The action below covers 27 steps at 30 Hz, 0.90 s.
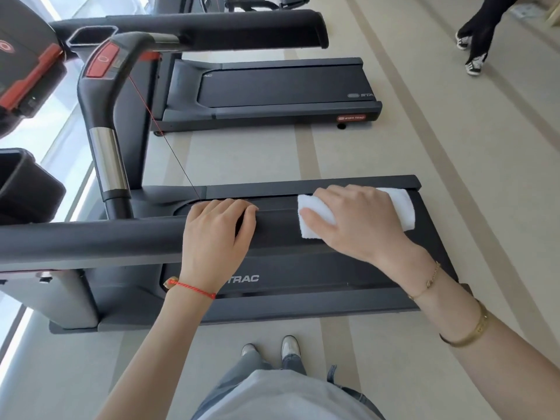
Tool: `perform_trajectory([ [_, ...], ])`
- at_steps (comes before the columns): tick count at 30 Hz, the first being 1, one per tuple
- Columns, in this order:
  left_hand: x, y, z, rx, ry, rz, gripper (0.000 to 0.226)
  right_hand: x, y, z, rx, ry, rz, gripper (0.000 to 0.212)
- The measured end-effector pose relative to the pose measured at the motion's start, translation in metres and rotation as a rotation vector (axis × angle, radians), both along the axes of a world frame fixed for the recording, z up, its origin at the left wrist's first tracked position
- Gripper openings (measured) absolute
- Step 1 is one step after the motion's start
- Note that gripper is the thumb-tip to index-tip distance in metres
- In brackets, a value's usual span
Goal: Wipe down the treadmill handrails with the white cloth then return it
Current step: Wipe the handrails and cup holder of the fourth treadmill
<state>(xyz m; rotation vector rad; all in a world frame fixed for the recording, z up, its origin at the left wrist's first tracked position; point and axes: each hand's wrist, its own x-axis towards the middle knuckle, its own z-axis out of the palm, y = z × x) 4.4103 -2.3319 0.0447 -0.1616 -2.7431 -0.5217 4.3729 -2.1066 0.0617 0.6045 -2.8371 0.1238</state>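
A thick black handrail (91,241) of the near treadmill runs across the view from the left edge to the right. My left hand (215,237) rests on top of it, fingers curled over its far side. A folded white cloth (315,216) lies wrapped over the rail's right end. My right hand (354,222) presses down on the cloth, fingers spread, covering its middle. The treadmill's far handrail (212,25) runs across the top, and a curved front bar (106,122) with a steel section joins the two rails.
A red stop button (101,60) with a thin red cord sits on the curved bar. A second treadmill deck (281,86) lies beyond. The console (24,65) is at the left edge. Another person's legs (478,34) are at the top right. My feet (272,348) stand beside the deck.
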Motion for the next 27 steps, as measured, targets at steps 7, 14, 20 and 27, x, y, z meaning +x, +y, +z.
perform_trajectory([
  [7, 0.009, -0.026, 0.006, 0.104, 0.029, -0.043, 0.017, 0.001, -0.052, -0.004, 0.046, 0.007, 0.143, 0.063],
  [14, 0.022, -0.093, 0.006, 0.100, 0.028, 0.062, 0.017, 0.003, -0.121, -0.004, 0.043, 0.010, 0.199, 0.063],
  [20, 0.035, -0.173, 0.005, 0.117, 0.047, 0.118, 0.016, 0.010, -0.198, -0.005, 0.018, 0.009, 0.219, 0.062],
  [27, 0.043, -0.276, 0.004, 0.131, 0.104, 0.169, 0.016, 0.018, -0.295, -0.008, -0.010, 0.040, 0.229, 0.055],
])
